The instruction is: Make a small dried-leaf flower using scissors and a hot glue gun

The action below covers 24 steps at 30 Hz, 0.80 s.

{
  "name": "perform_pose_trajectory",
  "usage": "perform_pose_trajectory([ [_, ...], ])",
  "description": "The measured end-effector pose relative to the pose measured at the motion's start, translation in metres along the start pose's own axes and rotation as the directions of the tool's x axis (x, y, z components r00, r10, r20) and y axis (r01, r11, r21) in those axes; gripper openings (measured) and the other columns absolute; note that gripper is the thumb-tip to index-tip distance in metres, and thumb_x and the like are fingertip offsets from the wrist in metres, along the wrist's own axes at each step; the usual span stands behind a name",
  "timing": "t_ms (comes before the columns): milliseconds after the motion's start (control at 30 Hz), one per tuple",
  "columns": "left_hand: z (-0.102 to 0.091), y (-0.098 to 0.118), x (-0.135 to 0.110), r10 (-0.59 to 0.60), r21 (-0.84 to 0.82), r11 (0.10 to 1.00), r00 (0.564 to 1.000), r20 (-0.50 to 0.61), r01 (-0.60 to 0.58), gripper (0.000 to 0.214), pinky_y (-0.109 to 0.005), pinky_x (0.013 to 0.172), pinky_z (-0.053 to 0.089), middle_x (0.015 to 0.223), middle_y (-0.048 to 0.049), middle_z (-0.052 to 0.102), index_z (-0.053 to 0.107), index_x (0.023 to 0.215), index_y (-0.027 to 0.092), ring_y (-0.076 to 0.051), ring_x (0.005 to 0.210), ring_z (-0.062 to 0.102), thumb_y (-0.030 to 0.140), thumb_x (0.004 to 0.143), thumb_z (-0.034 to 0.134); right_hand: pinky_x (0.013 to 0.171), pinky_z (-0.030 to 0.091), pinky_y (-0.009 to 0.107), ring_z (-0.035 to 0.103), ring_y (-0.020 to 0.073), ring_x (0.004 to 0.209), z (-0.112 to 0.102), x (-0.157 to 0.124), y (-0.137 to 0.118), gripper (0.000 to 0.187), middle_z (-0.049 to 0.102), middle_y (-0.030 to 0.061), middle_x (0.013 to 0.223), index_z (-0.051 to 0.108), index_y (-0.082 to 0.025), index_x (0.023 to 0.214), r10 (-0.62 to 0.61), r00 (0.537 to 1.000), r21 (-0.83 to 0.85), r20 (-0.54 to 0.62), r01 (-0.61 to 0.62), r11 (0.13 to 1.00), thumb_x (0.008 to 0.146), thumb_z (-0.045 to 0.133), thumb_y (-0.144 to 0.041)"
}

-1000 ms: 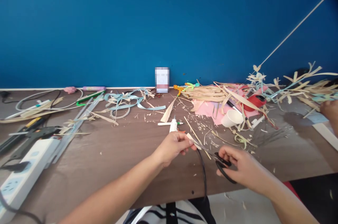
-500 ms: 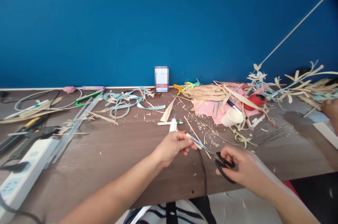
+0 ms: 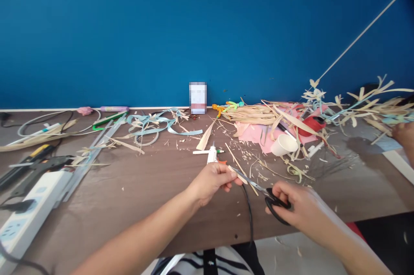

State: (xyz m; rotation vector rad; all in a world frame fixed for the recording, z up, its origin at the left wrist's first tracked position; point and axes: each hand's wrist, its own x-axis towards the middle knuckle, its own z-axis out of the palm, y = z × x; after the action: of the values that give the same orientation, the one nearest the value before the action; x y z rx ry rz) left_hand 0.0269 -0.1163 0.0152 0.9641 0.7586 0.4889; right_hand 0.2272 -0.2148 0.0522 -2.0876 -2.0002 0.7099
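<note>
Between the fingertips of my left hand (image 3: 216, 180) is pinched a small pale strip of dried husk (image 3: 241, 176). My right hand (image 3: 293, 206) grips the black handles of a pair of scissors (image 3: 262, 189), whose metal blades point left and lie along the strip near my left fingertips. Just beyond my left hand stands a white hot glue gun (image 3: 212, 154), partly hidden by that hand. A black cord (image 3: 249, 212) runs from under the strip toward the table's front edge.
Pale husk strips (image 3: 255, 113), pink paper (image 3: 254, 134) and a paper cup (image 3: 284, 144) lie back right, with scraps around. Blue ribbon (image 3: 155, 129) lies back left. A white power strip (image 3: 30, 206) and dark glue gun (image 3: 39, 171) sit left. Another person's hand (image 3: 404, 134) is far right.
My right hand and the scissors have shifted slightly to the right and down, the blades drawing back a little along the strip. My left hand stays almost in place.
</note>
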Motion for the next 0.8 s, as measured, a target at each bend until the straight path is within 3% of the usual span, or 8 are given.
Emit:
perform_pose_trajectory([
  [467, 0.01, -0.002, 0.002, 0.039, 0.108, 0.993, 0.998, 0.04, -0.043, 0.025, -0.02, 0.051, 0.037, 0.068, -0.0063, 0.067, 0.067, 0.067, 0.011, -0.006, 0.048, 0.043, 0.036, 0.064, 0.063, 0.049, 0.03, 0.021, 0.043, 0.0107, 0.052, -0.005, 0.0, -0.008, 0.016, 0.05, -0.0054, 0.055, 0.045, -0.022, 0.066, 0.0, 0.999, 0.051, 0.036, -0.002, 0.999, 0.07, 0.057, -0.033],
  [800, 0.017, 0.005, 0.004, 0.02, 0.119, 0.992, 0.996, 0.088, -0.03, 0.026, -0.019, 0.05, 0.037, 0.068, -0.0048, 0.066, 0.064, 0.067, 0.012, -0.007, 0.05, 0.045, 0.038, 0.065, 0.061, 0.043, 0.026, 0.019, 0.033, 0.0083, 0.048, 0.009, -0.004, 0.011, 0.023, 0.035, -0.008, 0.05, 0.043, -0.02, 0.062, 0.083, 0.996, 0.318, 0.045, -0.093, 0.943, 0.07, 0.059, -0.034],
])
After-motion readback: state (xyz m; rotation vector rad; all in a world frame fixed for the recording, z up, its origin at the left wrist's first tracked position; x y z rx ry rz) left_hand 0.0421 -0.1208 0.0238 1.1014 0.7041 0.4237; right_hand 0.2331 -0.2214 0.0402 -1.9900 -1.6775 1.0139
